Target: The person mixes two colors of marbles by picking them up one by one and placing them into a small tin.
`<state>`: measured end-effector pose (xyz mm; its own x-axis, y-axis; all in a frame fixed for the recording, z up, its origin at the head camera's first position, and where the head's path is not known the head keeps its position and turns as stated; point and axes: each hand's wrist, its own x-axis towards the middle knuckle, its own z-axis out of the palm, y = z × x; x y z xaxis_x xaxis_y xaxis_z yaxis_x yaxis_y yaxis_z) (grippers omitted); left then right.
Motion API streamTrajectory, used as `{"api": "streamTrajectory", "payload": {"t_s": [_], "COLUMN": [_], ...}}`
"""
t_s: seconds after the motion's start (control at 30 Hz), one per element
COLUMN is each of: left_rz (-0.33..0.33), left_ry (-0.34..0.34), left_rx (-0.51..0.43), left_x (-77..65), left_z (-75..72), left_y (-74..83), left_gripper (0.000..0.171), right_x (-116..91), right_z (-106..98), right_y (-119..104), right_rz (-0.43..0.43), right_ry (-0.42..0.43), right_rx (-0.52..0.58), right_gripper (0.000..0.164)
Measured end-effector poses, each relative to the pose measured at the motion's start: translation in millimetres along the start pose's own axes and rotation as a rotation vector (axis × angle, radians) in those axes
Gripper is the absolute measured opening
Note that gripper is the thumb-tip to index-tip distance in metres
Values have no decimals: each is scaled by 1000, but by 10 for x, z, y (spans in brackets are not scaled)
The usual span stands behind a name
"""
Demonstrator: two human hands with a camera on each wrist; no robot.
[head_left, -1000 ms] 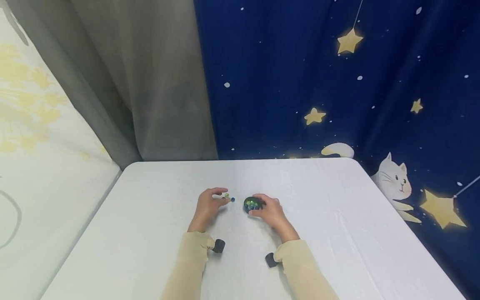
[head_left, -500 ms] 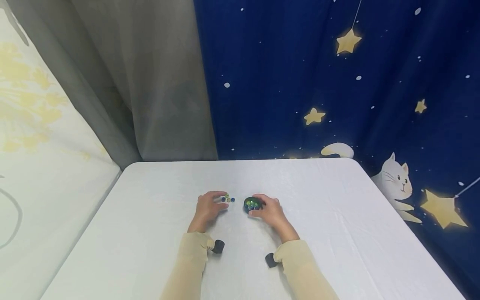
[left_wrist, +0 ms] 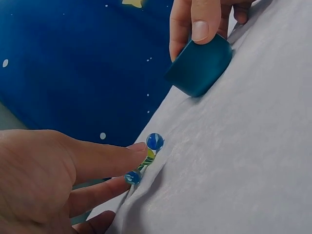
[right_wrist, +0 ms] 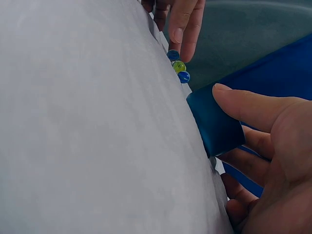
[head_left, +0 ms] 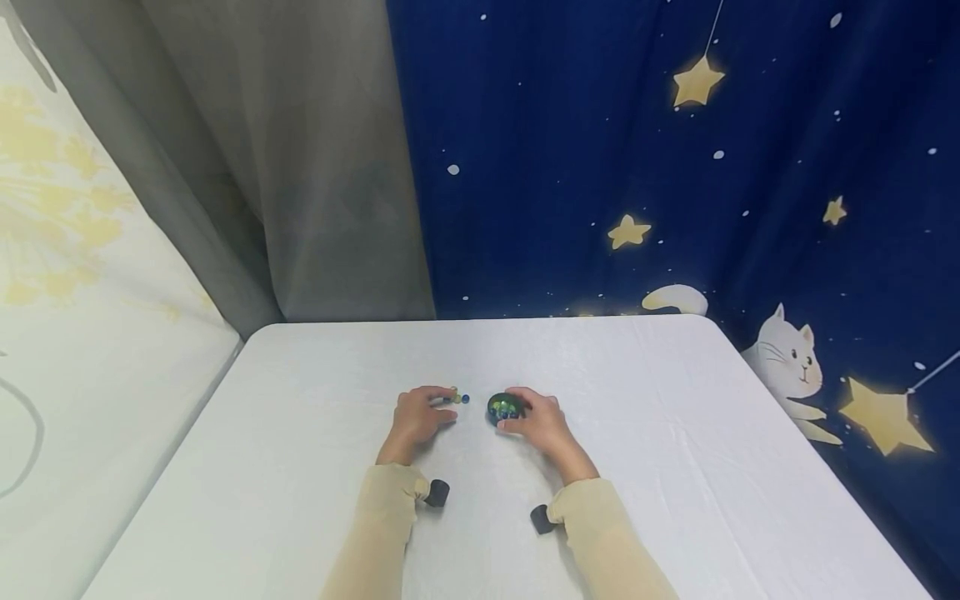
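My left hand (head_left: 418, 415) hovers low beside several small glass marbles on the white table, its thumb and forefinger spread. In the left wrist view a blue marble (left_wrist: 155, 141), a yellow-green marble (left_wrist: 148, 159) and another blue marble (left_wrist: 132, 177) lie by the fingertips; the thumb partly covers them. Just right of them, my right hand (head_left: 543, 422) grips a small teal cup (right_wrist: 214, 122) by its side, thumb at the front and fingers behind. From above, green and blue marbles (head_left: 504, 408) show inside the cup, which rests on the table.
The white tabletop (head_left: 645, 467) reaches to a grey curtain (head_left: 337, 208) and a blue star-patterned curtain (head_left: 540, 167). A pale patterned cloth (head_left: 90, 333) hangs at the left. Black wrist devices (head_left: 437, 492) stick out from both cream sleeves (head_left: 382, 525).
My left hand has drawn slightly nearer to me and its thumb has moved off the marbles, uncovering more of them. The right hand and the cup have stayed put.
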<state>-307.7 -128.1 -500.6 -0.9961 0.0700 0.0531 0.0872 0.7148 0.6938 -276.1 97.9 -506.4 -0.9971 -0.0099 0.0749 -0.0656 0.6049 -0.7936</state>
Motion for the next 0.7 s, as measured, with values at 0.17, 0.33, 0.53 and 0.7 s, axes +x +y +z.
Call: {"api": "streamTrajectory", "payload": {"t_s": [0.17, 0.33, 0.53, 0.7], "left_rz": [-15, -15, -23, -31], "left_ry": [-2, 1, 13, 29], "left_rx": [13, 10, 9, 6], "left_x": [-52, -50, -49, -53], "left_z": [10, 13, 23, 29], "left_y": [8, 4, -1, -2], "left_gripper": [34, 35, 37, 37], "right_x": [-40, -33, -37, -32], "right_z": [-25, -29, -35, -24], "right_y": [-5, -1, -12, -6], "right_rz": [-5, -19, -13, -11], "right_ry": [-11, -10, -9, -9], "right_rx": [-5, -10, -10, -14], "right_gripper": [56, 56, 57, 57]}}
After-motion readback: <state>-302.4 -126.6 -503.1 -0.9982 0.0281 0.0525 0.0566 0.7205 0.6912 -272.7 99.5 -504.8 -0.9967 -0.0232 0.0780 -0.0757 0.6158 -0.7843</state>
